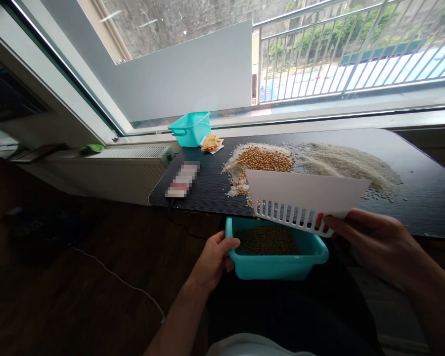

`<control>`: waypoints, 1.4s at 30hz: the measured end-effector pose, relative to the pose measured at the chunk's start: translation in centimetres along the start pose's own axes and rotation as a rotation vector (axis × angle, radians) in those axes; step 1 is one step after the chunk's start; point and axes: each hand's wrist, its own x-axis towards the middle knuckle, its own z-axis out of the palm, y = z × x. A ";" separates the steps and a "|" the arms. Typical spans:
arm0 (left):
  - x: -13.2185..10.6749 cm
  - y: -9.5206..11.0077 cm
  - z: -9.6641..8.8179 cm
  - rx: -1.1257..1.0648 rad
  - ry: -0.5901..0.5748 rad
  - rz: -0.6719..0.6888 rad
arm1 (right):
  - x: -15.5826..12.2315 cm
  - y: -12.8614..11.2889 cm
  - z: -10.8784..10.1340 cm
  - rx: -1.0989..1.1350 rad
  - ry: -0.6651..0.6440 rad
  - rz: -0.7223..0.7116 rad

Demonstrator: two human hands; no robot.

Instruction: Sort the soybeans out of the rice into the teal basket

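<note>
My left hand (215, 257) is closed on the left rim of a teal plastic bin (274, 267), thumb over the edge. Yellowish beans (267, 241), which look like soybeans, cover part of its bottom. In my right hand (371, 237) is a white plastic board (306, 193) with a row of slots along its lower edge. I grip it at its right end, and it slants above the bin's far rim at the table edge. Just behind it, a heap of golden beans (266, 157) lies mixed with white grains on the dark table (430, 207). The board hides part of the heap.
Rice-like grains (350, 163) spread across the table's right side. A second teal bin (191, 129) stands at the back left, beside a yellow food piece (211, 143) on white paper. A blurred-out flat object (183, 180) lies at the left. Beyond is a window; a radiator (133, 163) stands left.
</note>
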 end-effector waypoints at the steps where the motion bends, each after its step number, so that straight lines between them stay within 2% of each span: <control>1: 0.0 0.0 0.0 0.000 -0.005 0.002 | 0.0 0.1 0.0 0.000 -0.002 -0.007; 6: -0.1 0.0 0.0 -0.001 -0.003 0.014 | 0.2 0.0 0.2 -0.003 0.014 -0.037; 10: -0.2 0.2 0.1 -0.001 -0.002 0.010 | 0.0 -0.2 1.1 0.021 -0.042 -0.027; 13: -0.2 0.1 0.1 -0.002 0.000 0.011 | -0.4 -0.1 1.7 0.028 -0.034 -0.030; 18: -0.2 0.1 0.1 -0.007 0.011 0.008 | -1.0 1.1 1.7 -0.010 0.109 -0.004; 23: -0.3 0.1 0.0 -0.003 0.009 0.011 | -1.0 2.7 0.4 -0.141 0.312 -0.001; 25: -0.3 0.1 -0.1 -0.002 0.008 0.010 | -0.7 3.2 -0.2 -0.189 0.346 0.007; 29: -0.2 -0.1 -0.1 -0.008 0.000 0.007 | 0.0 3.1 -0.7 -0.201 0.293 -0.029; 35: -0.1 -0.2 -0.3 -0.005 0.000 0.003 | 0.9 1.6 0.6 -0.153 0.211 -0.097; 42: -0.3 0.0 0.0 -0.004 0.015 0.008 | 0.4 1.9 0.3 -0.070 0.158 -0.061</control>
